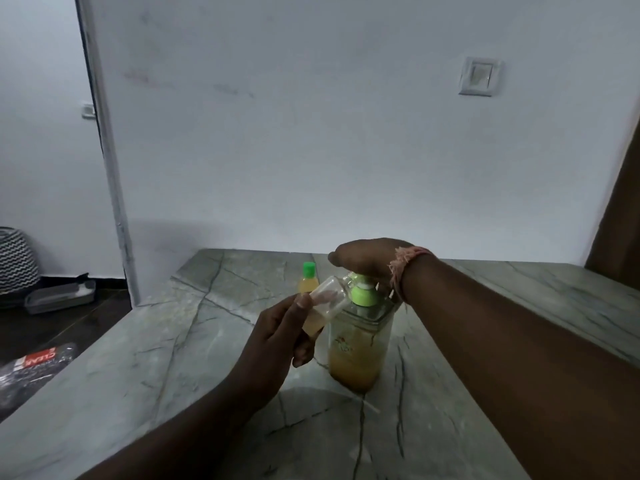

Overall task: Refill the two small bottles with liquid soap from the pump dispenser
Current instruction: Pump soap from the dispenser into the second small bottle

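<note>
While right hand (363, 259) hides the pump dispenser (360, 344) head, left hand (280, 336) grips a bottle (323, 303).

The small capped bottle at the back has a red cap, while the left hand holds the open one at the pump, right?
Not quite: the head view shows the small capped bottle has a green cap. The left hand does hold the open bottle at the pump dispenser.

I stand at a grey-green veined stone counter (145, 358) against a pale wall (277, 133) with a switch plate (480, 76). Off the counter's left edge lies dark floor (69, 320), a zigzag-patterned basket (15, 259) and a grey tray (60, 296).
</note>
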`<state>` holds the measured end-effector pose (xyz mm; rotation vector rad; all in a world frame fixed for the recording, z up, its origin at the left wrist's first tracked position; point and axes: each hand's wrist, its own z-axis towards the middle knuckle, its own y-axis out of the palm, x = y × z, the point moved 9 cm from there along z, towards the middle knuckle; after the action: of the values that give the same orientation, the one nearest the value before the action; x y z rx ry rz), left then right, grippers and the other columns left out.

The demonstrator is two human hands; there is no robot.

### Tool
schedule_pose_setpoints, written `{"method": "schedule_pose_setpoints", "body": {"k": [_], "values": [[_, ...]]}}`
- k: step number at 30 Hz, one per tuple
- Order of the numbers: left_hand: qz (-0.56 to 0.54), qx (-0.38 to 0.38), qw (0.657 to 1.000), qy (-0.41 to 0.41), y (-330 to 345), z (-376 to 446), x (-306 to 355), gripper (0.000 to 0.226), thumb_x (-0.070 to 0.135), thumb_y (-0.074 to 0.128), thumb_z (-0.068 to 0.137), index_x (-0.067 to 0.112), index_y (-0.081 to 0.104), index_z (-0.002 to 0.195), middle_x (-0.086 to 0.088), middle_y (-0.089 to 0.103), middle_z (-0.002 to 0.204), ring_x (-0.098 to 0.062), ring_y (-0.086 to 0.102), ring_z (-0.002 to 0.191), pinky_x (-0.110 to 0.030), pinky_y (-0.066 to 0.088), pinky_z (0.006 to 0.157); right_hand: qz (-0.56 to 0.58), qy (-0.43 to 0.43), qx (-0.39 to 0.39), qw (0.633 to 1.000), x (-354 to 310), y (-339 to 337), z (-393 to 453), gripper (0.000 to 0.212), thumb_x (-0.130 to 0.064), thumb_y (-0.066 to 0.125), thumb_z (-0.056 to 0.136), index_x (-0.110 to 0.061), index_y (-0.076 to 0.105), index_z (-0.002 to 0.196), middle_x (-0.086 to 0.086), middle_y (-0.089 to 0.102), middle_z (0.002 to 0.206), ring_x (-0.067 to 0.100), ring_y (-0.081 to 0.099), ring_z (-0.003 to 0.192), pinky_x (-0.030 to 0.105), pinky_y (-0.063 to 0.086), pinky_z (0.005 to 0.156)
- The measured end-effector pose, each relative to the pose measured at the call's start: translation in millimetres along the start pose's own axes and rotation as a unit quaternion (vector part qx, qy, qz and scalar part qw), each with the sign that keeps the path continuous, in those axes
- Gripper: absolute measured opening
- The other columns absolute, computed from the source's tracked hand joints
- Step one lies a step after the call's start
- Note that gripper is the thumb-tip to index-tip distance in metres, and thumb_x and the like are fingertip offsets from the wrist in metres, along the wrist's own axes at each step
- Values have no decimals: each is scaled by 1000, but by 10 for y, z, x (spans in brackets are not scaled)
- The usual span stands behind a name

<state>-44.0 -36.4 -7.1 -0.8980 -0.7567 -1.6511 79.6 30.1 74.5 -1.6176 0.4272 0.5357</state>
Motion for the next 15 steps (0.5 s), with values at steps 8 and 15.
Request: {"method": "schedule_pose_setpoints", "body": {"k": [8, 15], "values": [[-32, -17, 999, -31, 12, 20, -84, 64, 57, 25, 98, 16, 66, 126, -17, 45, 71, -13, 36, 48, -26, 34, 47, -33, -1, 17, 999, 5, 30, 9, 39, -20, 31, 105, 0, 56, 128, 16, 56, 132, 31, 53, 115, 29, 35, 81], [-15, -16, 999, -29, 15, 5, -60, 63, 54, 24, 99, 13, 68, 117, -17, 47, 69, -14, 37, 48, -25, 34, 47, 120, 66, -50, 989, 250, 55, 182, 56, -56, 45, 90, -10, 77, 95, 8, 71, 80, 21, 61, 54, 26, 51, 58]]}}
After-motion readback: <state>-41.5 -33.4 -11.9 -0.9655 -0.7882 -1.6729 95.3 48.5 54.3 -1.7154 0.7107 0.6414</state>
